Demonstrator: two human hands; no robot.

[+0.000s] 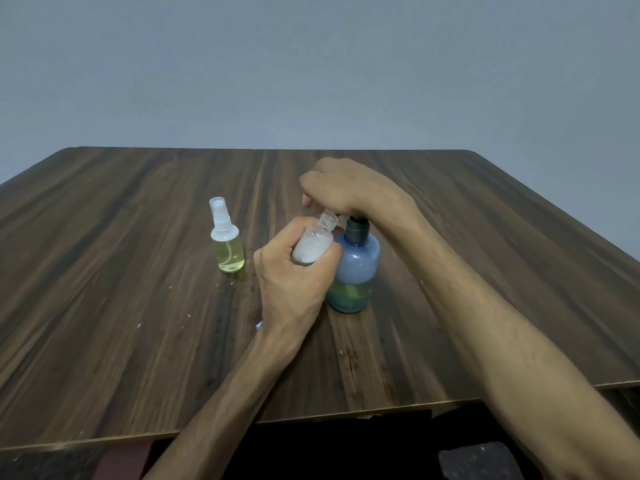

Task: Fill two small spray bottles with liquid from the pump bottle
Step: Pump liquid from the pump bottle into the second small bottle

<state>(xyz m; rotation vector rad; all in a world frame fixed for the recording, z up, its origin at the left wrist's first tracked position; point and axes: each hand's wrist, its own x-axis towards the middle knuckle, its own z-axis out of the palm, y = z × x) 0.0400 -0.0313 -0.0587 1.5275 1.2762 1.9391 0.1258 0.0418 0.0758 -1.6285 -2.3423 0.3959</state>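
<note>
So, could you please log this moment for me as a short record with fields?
left hand: grips the uncapped spray bottle, tilted, mouth toward the pump
right hand: rests on top of the pump bottle
pump bottle: blue, upright, yellowish liquid in its lower part
capped spray bottle: upright to the left, holds yellow liquid
table: dark wood grain

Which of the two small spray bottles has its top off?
The one gripped in the left hand, the open spray bottle, tilted with bare threaded neck. The capped spray bottle stands alone on the table.
</note>
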